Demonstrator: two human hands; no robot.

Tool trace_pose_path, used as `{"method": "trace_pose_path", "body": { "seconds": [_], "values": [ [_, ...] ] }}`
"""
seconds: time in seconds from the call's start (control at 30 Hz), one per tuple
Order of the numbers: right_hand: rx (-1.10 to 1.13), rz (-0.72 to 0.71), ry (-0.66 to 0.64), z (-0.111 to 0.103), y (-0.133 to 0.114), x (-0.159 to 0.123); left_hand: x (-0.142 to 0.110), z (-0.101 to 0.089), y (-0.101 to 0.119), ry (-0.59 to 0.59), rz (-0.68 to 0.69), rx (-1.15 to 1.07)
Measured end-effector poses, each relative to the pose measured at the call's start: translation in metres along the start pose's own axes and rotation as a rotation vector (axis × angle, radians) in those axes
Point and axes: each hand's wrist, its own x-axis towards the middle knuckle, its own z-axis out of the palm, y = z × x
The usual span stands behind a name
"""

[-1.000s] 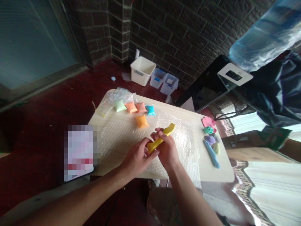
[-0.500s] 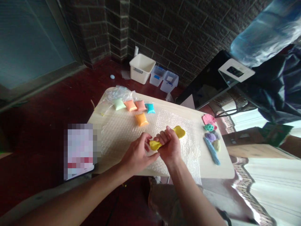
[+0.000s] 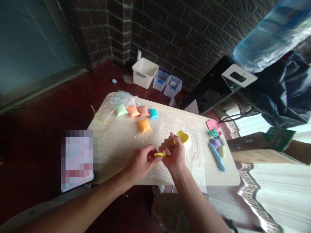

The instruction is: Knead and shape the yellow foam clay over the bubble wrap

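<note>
A yellow clay strip (image 3: 182, 136) is held over the bubble wrap (image 3: 126, 139) on a small pale table (image 3: 228, 176). My right hand (image 3: 173, 152) is wrapped round its middle, and its far end sticks out past my fingers. My left hand (image 3: 139, 161) pinches the near end of the same strip, right beside the right hand.
Several small clay bags lie at the table's far side: green (image 3: 120, 110), two orange-pink (image 3: 137, 111), teal (image 3: 153, 113), orange (image 3: 144, 125). Shaped clay pieces, pink (image 3: 212, 124), green, purple and a blue strip (image 3: 217, 157), lie at the right edge. White bins (image 3: 144, 72) stand by the brick wall.
My right hand turned and closed round the yellow strip, which looks shorter and thicker than before. My left hand moved in to pinch its near end.
</note>
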Motion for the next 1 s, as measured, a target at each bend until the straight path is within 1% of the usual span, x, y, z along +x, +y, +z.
{"method": "trace_pose_path", "body": {
  "seconds": [0.1, 0.17, 0.23, 0.3, 0.37, 0.47, 0.57, 0.7, 0.83, 0.9, 1.0],
  "values": [
    [0.019, -0.022, 0.016, -0.001, 0.002, 0.005, 0.002, 0.000, -0.003, 0.038, 0.002, 0.031],
    [0.023, -0.034, 0.028, -0.002, 0.004, 0.008, 0.003, -0.002, -0.001, 0.055, 0.007, 0.072],
    [0.031, -0.013, -0.002, -0.002, 0.005, 0.008, 0.003, -0.005, 0.003, 0.064, 0.014, 0.120],
    [0.044, 0.019, -0.053, -0.001, 0.004, 0.006, 0.002, -0.006, 0.007, 0.056, 0.028, 0.157],
    [0.048, 0.041, -0.075, -0.002, 0.003, 0.003, 0.000, -0.005, 0.009, 0.034, 0.041, 0.171],
    [0.021, 0.050, -0.038, -0.003, 0.000, 0.001, -0.001, -0.001, 0.005, 0.001, 0.040, 0.179],
    [-0.001, 0.048, -0.019, -0.004, -0.001, 0.002, -0.002, 0.004, 0.000, -0.004, 0.033, 0.192],
    [-0.020, 0.027, -0.038, -0.006, 0.000, 0.005, -0.004, 0.003, 0.004, -0.034, 0.014, 0.219],
    [-0.045, 0.045, -0.094, -0.007, 0.001, 0.004, -0.005, -0.001, 0.014, -0.106, -0.029, 0.144],
    [-0.051, 0.040, -0.114, -0.006, 0.001, 0.003, -0.004, -0.002, 0.015, -0.098, -0.034, 0.106],
    [-0.049, 0.023, -0.110, -0.006, 0.000, 0.002, -0.004, -0.001, 0.013, -0.089, -0.030, 0.089]
  ]
}}
